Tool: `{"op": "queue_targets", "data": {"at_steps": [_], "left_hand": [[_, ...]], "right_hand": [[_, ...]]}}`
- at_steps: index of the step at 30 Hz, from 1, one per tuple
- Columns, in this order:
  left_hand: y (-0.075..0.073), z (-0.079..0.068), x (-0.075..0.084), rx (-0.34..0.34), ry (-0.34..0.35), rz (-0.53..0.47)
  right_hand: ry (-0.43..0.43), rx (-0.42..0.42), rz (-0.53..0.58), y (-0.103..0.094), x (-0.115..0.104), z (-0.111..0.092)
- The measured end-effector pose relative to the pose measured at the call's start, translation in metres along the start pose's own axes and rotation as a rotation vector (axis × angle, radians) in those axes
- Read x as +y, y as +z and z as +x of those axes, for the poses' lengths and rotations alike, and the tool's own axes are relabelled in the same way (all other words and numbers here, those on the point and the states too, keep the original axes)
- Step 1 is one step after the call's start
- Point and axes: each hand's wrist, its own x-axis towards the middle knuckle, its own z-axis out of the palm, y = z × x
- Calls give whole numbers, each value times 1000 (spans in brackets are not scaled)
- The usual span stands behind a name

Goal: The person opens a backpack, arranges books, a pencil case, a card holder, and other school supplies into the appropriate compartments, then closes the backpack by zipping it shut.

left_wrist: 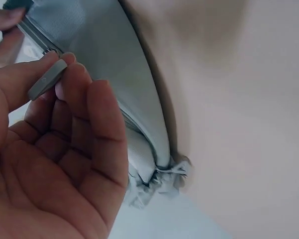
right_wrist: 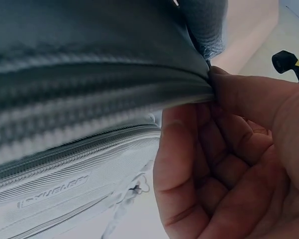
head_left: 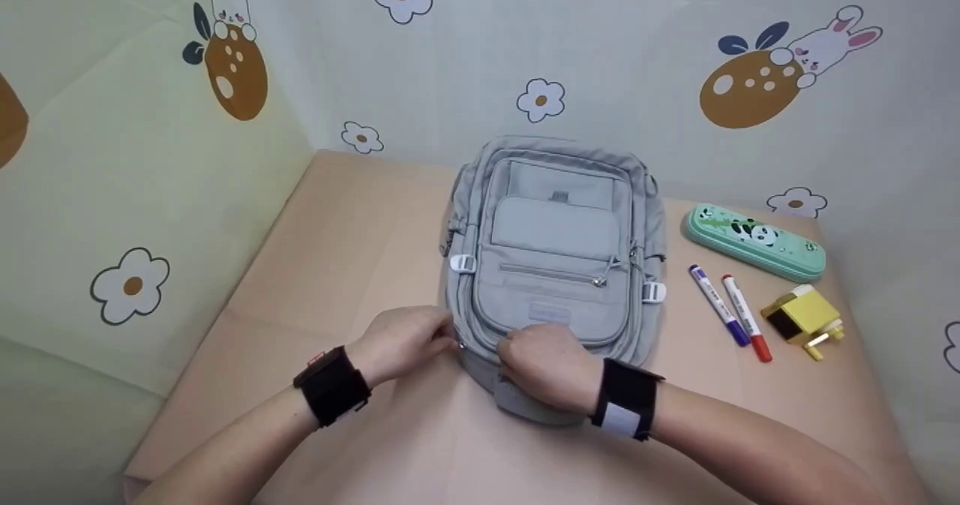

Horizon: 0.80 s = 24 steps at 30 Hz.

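A grey backpack (head_left: 559, 227) lies front side up on the table, its bottom end toward me. At its lower left edge, my left hand (head_left: 405, 340) pinches a grey zipper pull (left_wrist: 48, 80) between thumb and index finger. My right hand (head_left: 551, 366) grips the fabric edge beside the zipper (right_wrist: 89, 102) near the bottom of the bag, thumb against curled fingers. In the left wrist view the right hand's fingertips (left_wrist: 7, 22) show at the far end of the zipper track.
Right of the backpack lie a mint panda pencil case (head_left: 754, 242), a blue-capped marker (head_left: 718, 304), a red-capped marker (head_left: 746, 317) and a yellow box-shaped object with a crank (head_left: 804, 316). A patterned cloth wall (head_left: 465, 62) stands behind the peach-covered table (head_left: 360, 242).
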Motion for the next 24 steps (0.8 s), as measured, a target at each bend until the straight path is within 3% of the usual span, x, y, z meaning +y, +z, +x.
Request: {"op": "queue_targets", "data": {"at_steps": [11, 24], "left_hand": [[-5, 10, -18, 22, -53, 19], [-7, 18, -34, 30, -135, 19]], "right_hand": [[-29, 20, -16, 1, -1, -3], [-6, -25, 14, -2, -1, -1]]}}
